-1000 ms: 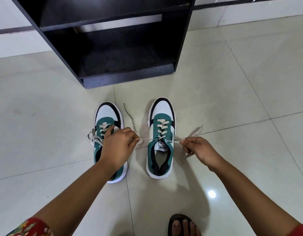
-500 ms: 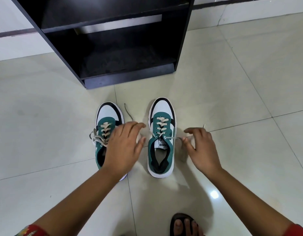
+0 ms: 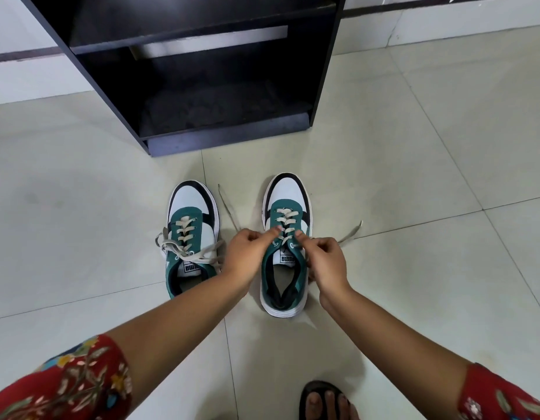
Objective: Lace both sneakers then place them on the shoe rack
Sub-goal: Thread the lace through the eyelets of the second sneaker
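Observation:
Two green, white and black sneakers stand side by side on the tiled floor, toes toward the rack. The left sneaker (image 3: 192, 234) has its lace tied in a loose bow. The right sneaker (image 3: 286, 244) is laced, with its two lace ends trailing out to the left (image 3: 229, 207) and right (image 3: 352, 233). My left hand (image 3: 247, 256) and my right hand (image 3: 322, 259) meet over the right sneaker's upper eyelets, fingers pinched on the lace at its tongue. The black shoe rack (image 3: 202, 71) stands just beyond the shoes, with its lower shelf open toward me.
A foot in a dark sandal (image 3: 323, 401) rests on the floor at the bottom edge, near the right sneaker's heel. Pale floor tiles stretch to both sides. A white wall with a dark stripe (image 3: 444, 7) runs behind the rack.
My hands held the lace ends pulled wide apart, then loosened, and now have come together over the right sneaker's tongue. The left sneaker's bow is uncovered.

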{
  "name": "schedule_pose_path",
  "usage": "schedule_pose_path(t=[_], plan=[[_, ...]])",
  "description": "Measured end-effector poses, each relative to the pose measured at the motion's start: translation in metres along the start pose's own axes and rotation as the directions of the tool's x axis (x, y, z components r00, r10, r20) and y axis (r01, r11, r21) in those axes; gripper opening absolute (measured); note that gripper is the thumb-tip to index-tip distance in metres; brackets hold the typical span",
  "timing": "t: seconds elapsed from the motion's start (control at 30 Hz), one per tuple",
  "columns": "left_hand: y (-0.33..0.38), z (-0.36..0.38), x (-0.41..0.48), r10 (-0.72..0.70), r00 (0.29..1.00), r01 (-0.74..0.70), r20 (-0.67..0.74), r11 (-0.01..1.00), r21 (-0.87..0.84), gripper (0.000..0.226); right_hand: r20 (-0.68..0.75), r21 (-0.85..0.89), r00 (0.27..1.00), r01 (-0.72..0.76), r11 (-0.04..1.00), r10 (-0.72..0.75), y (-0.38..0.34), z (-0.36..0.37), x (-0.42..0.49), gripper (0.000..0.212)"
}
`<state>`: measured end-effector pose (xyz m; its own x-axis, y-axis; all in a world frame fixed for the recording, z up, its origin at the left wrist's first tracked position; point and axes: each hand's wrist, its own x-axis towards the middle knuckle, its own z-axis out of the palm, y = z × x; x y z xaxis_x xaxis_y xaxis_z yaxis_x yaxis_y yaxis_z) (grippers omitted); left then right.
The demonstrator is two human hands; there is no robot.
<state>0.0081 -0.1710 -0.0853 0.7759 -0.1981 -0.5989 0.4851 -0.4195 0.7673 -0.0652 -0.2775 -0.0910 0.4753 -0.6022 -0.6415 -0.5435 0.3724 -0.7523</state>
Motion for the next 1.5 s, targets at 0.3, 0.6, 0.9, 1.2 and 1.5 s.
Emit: schedule_pose_path(t=[0.3,0.6,0.9,1.2,1.5], plan=[[0.003,0.002,-0.002,0.16,0.987,-0.152,0.01,0.956,-0.249,0.012,0.119,0.271,0.993,-0.037,0.962,0.005,-0.005,-0.006,-0.004,0.013],[-0.006,-0.003,0.004,-0.001,0.999,0.019,0.049,0.928,-0.371,0.02,0.111,0.397,0.991,-0.111,0.911,0.072,0.002,-0.006,0.006,0.009],[0.012,-0.015,-0.007,0.408,0.89,-0.351,0.204,0.898,-0.268,0.019,0.296,-0.069,0.887,0.39,0.918,-0.354,-0.017,-0.013,0.007,0.019],[0.015,-0.019,0.006,0.639,0.664,-0.745,0.387,0.61,0.272,0.02,0.464,-0.119,0.735,0.605,0.788,-0.495,-0.024,-0.013,0.004,0.011],[0.019,-0.028,0.012,0.819,0.481,-0.713,0.312,0.159,0.683,0.023,0.389,-0.327,0.604,0.796,0.509,-0.695,0.004,-0.016,-0.004,0.015]])
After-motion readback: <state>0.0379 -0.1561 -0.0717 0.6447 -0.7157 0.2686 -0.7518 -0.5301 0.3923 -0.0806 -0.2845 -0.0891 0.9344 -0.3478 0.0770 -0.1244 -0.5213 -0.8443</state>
